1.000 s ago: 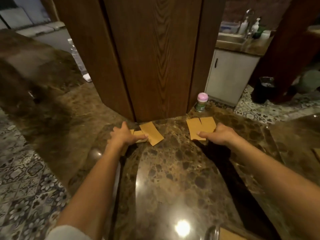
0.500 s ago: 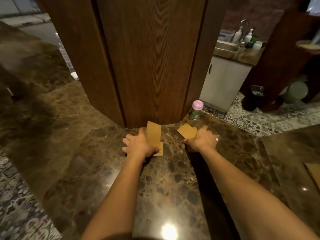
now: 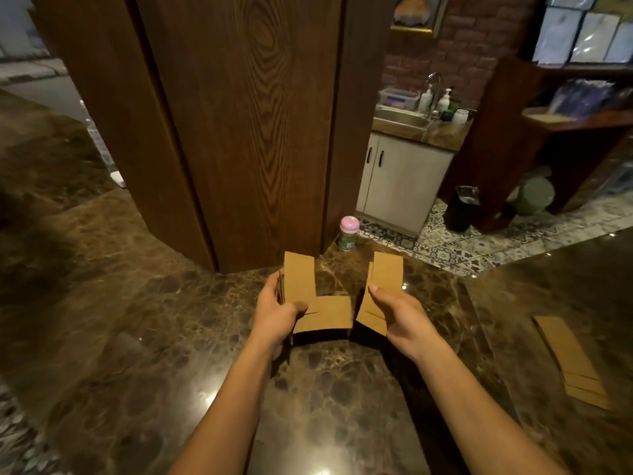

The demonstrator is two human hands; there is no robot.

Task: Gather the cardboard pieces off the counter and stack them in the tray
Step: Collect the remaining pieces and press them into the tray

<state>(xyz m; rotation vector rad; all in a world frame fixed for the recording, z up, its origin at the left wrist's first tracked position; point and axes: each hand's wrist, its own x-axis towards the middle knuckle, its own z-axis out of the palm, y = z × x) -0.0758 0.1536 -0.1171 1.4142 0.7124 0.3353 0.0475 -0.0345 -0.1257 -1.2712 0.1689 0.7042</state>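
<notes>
Cardboard pieces are gripped in left hand, second bunch in right hand; pile on table right of both is not yet gathered, tray unseen.

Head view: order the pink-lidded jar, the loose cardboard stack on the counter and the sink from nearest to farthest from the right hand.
From the right hand:
1. pink-lidded jar, just ahead, beside the wooden pillar.
2. cardboard stack, lying on the counter to the hand's right.
3. sink, across the floor, far behind.
</notes>
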